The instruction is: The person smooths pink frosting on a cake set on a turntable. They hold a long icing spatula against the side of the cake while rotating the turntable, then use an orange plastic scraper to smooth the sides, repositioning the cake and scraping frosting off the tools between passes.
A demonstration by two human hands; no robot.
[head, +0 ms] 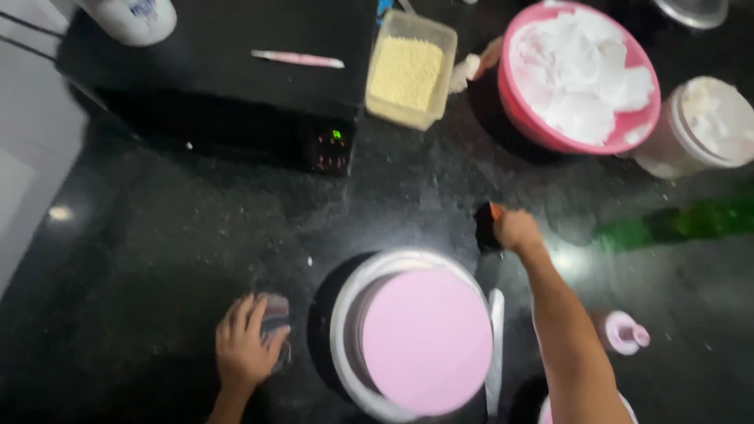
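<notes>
1. Resting on the dark counter (157, 259) at the near left, the left hand (245, 345) lies with fingers curled over a small greyish object (276, 323); the blur hides what that object is.
2. Further right, the right hand (514, 229) is closed around a small black item with an orange tip (487, 226), held just past the far right edge of the cake.
3. Between the two hands sits a round pink cake (426, 339) on a white turntable (345, 314).
4. A long white strip (495, 345) lies along the cake's right side.
5. Near the right forearm stands a small pink bottle (623, 331).
6. At the far side are a black appliance (228, 71), a clear tub of pale yellow grains (407, 71), a pink bowl (534, 129) of white cream, and a white container (699, 129).
7. A green blur (675, 224) lies at the right.
</notes>
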